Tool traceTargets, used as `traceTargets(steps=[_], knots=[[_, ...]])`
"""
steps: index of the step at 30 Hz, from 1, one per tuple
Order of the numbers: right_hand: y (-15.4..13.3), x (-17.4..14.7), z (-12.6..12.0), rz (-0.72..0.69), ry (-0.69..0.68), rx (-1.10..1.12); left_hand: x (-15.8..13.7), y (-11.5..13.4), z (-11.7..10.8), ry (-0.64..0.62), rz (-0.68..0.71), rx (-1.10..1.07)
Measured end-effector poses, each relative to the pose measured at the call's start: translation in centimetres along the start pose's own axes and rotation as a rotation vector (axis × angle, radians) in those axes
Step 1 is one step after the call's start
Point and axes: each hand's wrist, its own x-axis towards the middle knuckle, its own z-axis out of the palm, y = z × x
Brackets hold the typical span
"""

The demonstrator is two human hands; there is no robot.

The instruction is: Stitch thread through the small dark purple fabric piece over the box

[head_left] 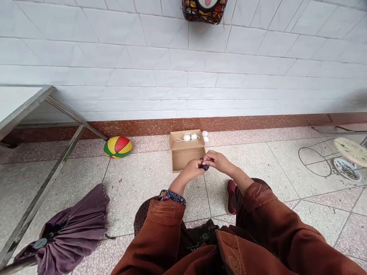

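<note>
Both my hands meet over the right front corner of an open cardboard box (180,160). Between them is a small dark purple ball (205,167) that looks like wound yarn, partly hidden by fingers. My left hand (192,170) is closed round its left side. With bent, pinched fingers, my right hand (218,161) grips it from above and the right. Two white balls of string (190,136) with loose ends lie in the raised rear half of the box. Just right of the box, more white balls (205,135) rest on the floor.
A striped ball (118,147) sits left, by a metal-framed table (46,95). A folded purple umbrella (77,229) lies at lower left. To the right are a wire stand (314,162), a round stool seat (351,151) and a dish (347,169). A tiled wall (149,80) closes the back.
</note>
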Motion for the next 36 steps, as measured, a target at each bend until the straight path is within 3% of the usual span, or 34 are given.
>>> traceTargets(steps=[3,5,10,13,19,25,28,32,36], knots=[[0.2,0.4,0.6,0.123,0.074,0.131,-0.5,-0.2,0.0,-0.102,-0.005,-0.106],[0.4,0.4,1.8,0.214,0.116,0.231,-1.0,-0.5,-0.3,-0.181,-0.064,-0.365],[0.3,-0.4,5.5,0.268,0.305,0.331,-2.5,-1.4,-1.5,-0.128,-0.078,-0.562],[0.1,-1.1,6.5,0.277,0.317,0.354,-3.0,-1.6,-1.8,-0.105,-0.130,-0.614],[-0.7,-2.0,6.0,0.256,0.272,0.291,-2.7,-1.2,-0.8,0.085,-0.168,-0.633],[-1.8,-2.9,5.8,0.327,0.293,0.435,-3.6,-0.5,1.7,0.318,-0.083,-0.541],[-2.5,-3.5,5.3,0.309,0.264,0.467,-5.1,0.4,2.6,0.327,-0.036,-0.503],[-3.7,-4.6,4.5,0.251,0.210,0.469,-7.4,2.3,3.3,0.295,-0.080,-0.554],[-4.9,-5.8,4.0,0.197,0.184,0.427,-9.0,3.7,4.3,0.373,-0.098,-0.545]])
